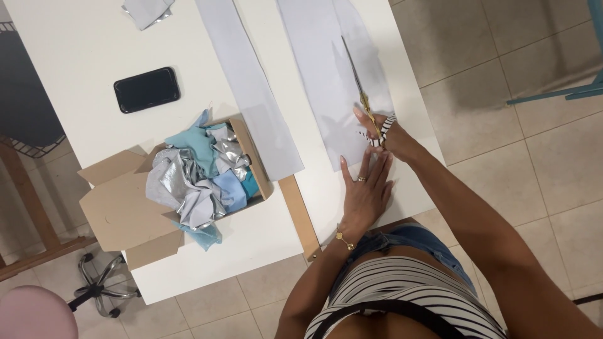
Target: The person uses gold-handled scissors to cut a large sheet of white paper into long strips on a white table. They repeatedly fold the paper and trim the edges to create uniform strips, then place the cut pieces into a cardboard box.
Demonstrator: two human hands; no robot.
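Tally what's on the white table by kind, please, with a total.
Pale grey fabric pieces laid flat: 3
Cardboard box of fabric scraps: 1
Black phone: 1
Scissors: 1
Wooden ruler: 1
Total: 7

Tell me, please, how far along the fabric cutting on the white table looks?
Done: one long pale strip lies separate on the table, and a cardboard box holds scraps. In hand: the right hand works scissors into the wide pale fabric while the left hand lies flat on it. Left: most of that piece is uncut ahead of the blades.
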